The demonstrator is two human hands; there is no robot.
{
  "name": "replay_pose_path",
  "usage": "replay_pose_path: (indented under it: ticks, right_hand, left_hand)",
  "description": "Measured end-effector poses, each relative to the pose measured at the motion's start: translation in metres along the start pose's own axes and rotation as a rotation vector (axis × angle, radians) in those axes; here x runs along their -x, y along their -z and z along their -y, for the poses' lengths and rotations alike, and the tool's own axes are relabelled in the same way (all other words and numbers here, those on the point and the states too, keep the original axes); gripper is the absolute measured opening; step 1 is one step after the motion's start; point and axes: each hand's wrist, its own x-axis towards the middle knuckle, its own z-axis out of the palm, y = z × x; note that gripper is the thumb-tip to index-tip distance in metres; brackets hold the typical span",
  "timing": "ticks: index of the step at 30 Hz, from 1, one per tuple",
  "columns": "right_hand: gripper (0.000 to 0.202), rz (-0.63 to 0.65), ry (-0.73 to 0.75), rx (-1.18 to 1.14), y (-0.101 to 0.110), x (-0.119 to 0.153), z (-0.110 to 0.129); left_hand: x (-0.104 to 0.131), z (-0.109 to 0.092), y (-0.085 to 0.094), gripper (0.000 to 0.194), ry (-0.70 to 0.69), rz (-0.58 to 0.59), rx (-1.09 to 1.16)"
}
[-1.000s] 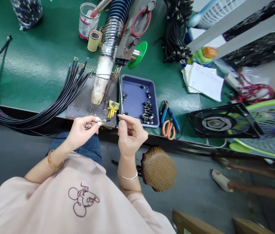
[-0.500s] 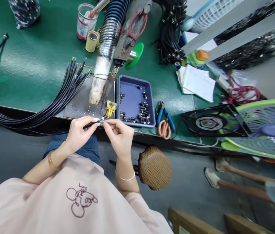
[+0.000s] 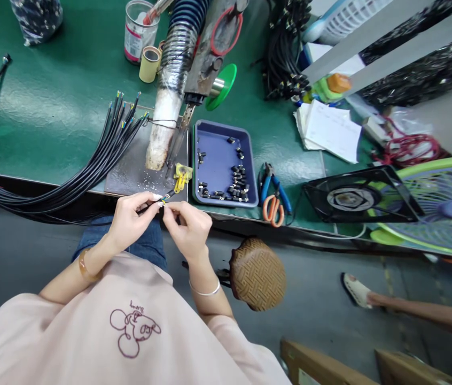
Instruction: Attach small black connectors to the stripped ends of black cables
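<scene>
My left hand (image 3: 132, 218) pinches a black cable near its end, at the table's front edge. Thin coloured wires (image 3: 163, 201) stick out past those fingertips. My right hand (image 3: 188, 227) is closed on the wires, its thumb and forefinger tips close to my left fingers. Just beyond the hands lies a yellow clip (image 3: 181, 177) on a grey metal plate (image 3: 127, 171). A soldering tool's tip (image 3: 176, 144) and a white-wrapped hose (image 3: 162, 128) hang over the plate. To the left, a bundle of black cables (image 3: 77, 182) shows coloured wire ends.
A blue tray (image 3: 218, 160) holds several small black connectors. Right of it lie blue-handled pliers (image 3: 278, 187), orange-handled scissors (image 3: 273, 211) and a black fan (image 3: 350, 198). A stool (image 3: 257, 274) and a person's leg (image 3: 418, 310) are below.
My right hand has moved left and slightly down, closer to my left hand. The view has shifted slightly, and the person's legs at the right have changed position.
</scene>
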Motion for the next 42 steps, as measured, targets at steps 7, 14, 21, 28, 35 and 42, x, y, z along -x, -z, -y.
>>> replay_pose_path:
  ticks: [7,14,21,28,35,42]
  right_hand:
    - [0.007,0.092,-0.321,-0.206,0.016,-0.007,0.0]
    - [0.013,0.193,-0.36,-0.207,0.018,-0.012,0.005]
    - [0.016,0.28,-0.428,-0.382,0.019,-0.016,0.003]
    - [0.009,-0.183,-0.289,-0.361,0.017,-0.011,0.0]
    - [0.003,-0.161,-0.275,-0.302,0.015,-0.006,-0.008]
    - [0.009,-0.058,-0.176,-0.288,-0.004,-0.01,-0.013]
  left_hand:
    - [0.001,0.002,-0.001,0.009,-0.257,-0.017,-0.182]
    - [0.005,0.007,-0.003,0.014,-0.414,-0.011,-0.316]
    - [0.005,0.006,0.004,0.014,-0.233,0.078,-0.146]
    - [-0.003,0.003,0.01,0.015,0.187,0.075,0.248]
    - [-0.011,-0.003,0.005,0.016,0.294,0.028,0.287]
    - [-0.024,-0.001,0.002,0.014,0.304,-0.011,0.301]
